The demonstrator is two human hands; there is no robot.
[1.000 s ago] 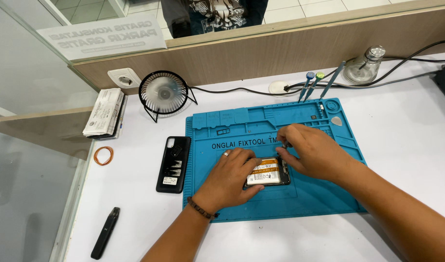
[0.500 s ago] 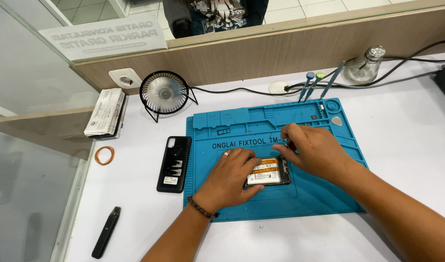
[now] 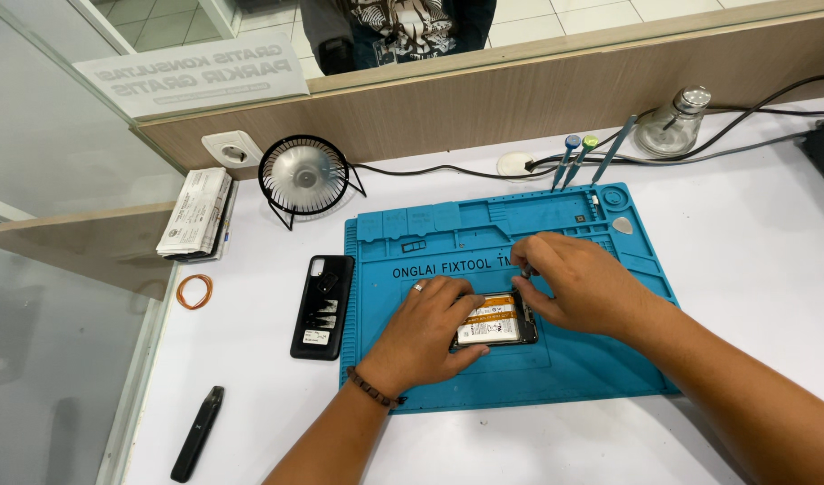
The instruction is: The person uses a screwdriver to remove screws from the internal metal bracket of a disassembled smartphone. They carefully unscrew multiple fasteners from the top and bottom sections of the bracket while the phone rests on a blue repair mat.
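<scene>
Opened phone (image 3: 495, 321) lies back-off on the blue work mat (image 3: 574, 368), approx. mid-mat, battery w/ white and orange label facing up.

Left hand (image 3: 425, 334) lies flat over the phone's left end, fingers spread and curled round its edges, pinning it to the mat; ring on one finger, bead bracelet at the wrist.

Right hand (image 3: 578, 283) sits at the phone's upper right corner, fingertips pinched on a thin dark tool (image 3: 525, 272) whose tip meets the phone's top edge. Tool too small to tell its kind.

Containers: mat has moulded compartments along its top edge; most look bare, one at right holds a small grey triangular pick (image 3: 622, 224). A round recess sits just above it, contents unclear.

Just left of the mat, on the white tabletop (image 3: 753, 224): black phone back cover (image 3: 323, 306), inner side up. Further left an orange rubber band (image 3: 194, 291), a folded paper stack (image 3: 194, 213). Black pen-like stick (image 3: 197, 433) near the front edge.

Behind the mat: small black desk fan (image 3: 302, 175), screwdrivers (image 3: 575, 157) standing upright, a glass bottle (image 3: 671, 124) w/ metal cap; liquid level can't be told.
</scene>
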